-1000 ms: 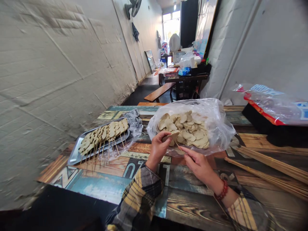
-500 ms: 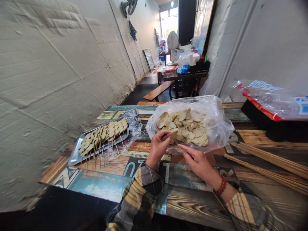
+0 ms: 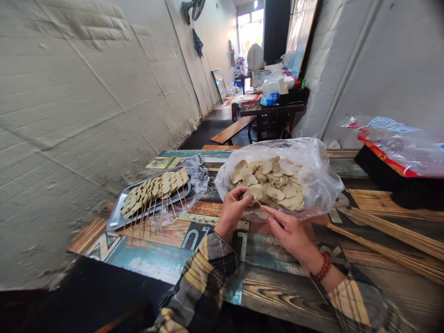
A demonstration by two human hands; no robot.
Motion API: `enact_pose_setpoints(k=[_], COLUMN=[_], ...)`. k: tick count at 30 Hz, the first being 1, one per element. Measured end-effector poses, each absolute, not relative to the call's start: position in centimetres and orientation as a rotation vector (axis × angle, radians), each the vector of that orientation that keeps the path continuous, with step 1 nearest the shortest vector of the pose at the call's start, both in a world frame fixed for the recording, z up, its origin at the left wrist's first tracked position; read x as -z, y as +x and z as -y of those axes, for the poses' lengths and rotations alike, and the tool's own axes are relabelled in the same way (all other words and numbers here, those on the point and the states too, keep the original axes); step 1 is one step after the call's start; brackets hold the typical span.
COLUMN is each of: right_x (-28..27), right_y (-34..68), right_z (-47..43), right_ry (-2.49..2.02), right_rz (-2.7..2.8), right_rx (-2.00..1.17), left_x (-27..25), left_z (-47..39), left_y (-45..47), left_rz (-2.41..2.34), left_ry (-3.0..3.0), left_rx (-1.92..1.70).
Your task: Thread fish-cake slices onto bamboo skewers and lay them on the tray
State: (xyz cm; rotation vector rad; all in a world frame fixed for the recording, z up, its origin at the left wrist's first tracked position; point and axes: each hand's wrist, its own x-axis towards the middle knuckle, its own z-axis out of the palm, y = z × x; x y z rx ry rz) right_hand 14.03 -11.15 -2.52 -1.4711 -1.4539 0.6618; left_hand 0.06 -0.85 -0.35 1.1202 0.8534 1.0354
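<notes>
My left hand pinches a flat, beige oval slice between thumb and fingers, over the near edge of a clear plastic bag. My right hand grips a thin wooden skewer, its tip at the slice's lower edge; whether it has pierced the slice I cannot tell. The skewer's long tail runs back under my right wrist. More loose slices lie heaped in the bag. To the left, a metal tray holds several skewers threaded with slices, their bare sticks poking out over its near side.
Bundles of bare skewers lie on the patterned wooden table at right. Behind them stands a black container with a red-edged plastic package. Crumpled plastic sits beside the tray. A bench is farther back.
The slice in my left hand has turned its flat face more toward me, with the skewer tip still at its lower edge. The whole view has shifted slightly.
</notes>
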Motion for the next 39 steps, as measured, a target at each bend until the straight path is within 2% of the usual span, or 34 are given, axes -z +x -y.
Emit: enact_pose_setpoints(k=[16,39], right_x=[2.38,2.88], right_y=[14.31,14.74], right_z=[11.61,11.59], right_ry=[-1.470,-1.483], right_rz=[1.547,1.509], right_rx=[-0.597,-0.618], left_x=[0.37,0.30], left_z=[0.85,1.31], left_y=[-0.29,-0.17], left_rz=[-0.750,-0.697], left_ry=[0.816,0.779], left_rx=[-0.958,-0.903])
